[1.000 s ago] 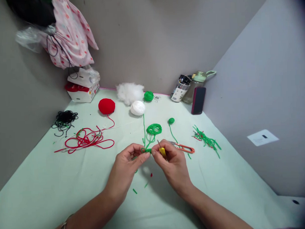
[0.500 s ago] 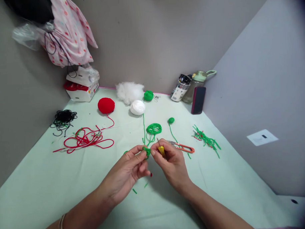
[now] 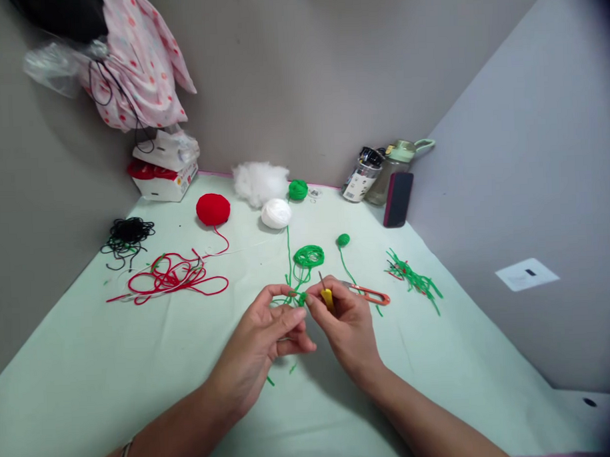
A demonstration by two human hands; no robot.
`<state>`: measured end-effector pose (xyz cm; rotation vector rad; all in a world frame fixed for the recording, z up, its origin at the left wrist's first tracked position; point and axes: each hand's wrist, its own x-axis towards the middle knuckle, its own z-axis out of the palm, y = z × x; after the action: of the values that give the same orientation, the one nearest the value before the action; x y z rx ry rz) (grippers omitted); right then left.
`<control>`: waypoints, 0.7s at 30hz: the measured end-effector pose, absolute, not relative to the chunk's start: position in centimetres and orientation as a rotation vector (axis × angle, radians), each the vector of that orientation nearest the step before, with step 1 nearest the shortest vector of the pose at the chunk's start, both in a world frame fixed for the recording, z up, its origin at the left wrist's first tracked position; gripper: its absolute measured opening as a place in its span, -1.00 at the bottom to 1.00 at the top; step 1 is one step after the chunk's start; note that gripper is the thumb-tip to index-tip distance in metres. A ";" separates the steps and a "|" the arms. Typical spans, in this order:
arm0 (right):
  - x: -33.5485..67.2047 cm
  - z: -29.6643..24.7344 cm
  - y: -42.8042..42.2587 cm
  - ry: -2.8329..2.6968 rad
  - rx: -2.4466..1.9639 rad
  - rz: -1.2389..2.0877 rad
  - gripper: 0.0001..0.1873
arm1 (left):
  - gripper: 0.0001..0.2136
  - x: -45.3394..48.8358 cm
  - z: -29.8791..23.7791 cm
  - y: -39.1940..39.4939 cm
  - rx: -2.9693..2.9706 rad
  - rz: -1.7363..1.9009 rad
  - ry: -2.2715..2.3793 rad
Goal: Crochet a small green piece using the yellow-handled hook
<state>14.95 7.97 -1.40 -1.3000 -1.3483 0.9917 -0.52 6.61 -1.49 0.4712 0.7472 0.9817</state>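
A small green crochet piece [image 3: 301,298] is between my two hands over the table. My left hand [image 3: 268,333] has the thumb and index finger closed about its left side, with the other fingers loosely curled below. The thumb and index finger of my right hand [image 3: 345,320] pinch the piece's right edge. That same hand also grips a crochet hook with a yellow handle [image 3: 327,298], its metal tip pointing up. Thread snips with orange handles [image 3: 375,296] lie just beyond the right hand. A coil of green yarn [image 3: 308,256] rests ahead of the piece.
Behind are a red yarn ball [image 3: 213,210], a white yarn ball [image 3: 276,213], white stuffing [image 3: 261,183] and a green ball [image 3: 298,190]. Tangled red yarn [image 3: 171,280] and black yarn [image 3: 129,238] lie left. Green scraps [image 3: 411,278] and a phone [image 3: 399,199] are right.
The green piece has shifted slightly right and turned in my fingers. My left thumb has slid along it and the lower fingers have reached further right. The hook stays in my right hand.
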 end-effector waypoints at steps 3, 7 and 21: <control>14.9 -1.3 7.8 -1.406 -1.293 0.916 -0.82 | -0.63 -0.5 -1.5 6.7 0.428 0.987 0.742; 15.0 -1.0 7.8 -1.432 -1.284 0.916 -0.84 | -0.63 -0.8 -1.7 6.8 0.377 0.971 0.699; 15.3 -1.4 8.2 -1.254 -1.183 1.311 -0.85 | -0.91 -0.9 -2.0 7.2 0.368 1.044 0.665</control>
<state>15.28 8.22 -1.36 -1.1833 -1.2537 1.3108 -0.88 7.15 -2.04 0.3678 0.6651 1.0444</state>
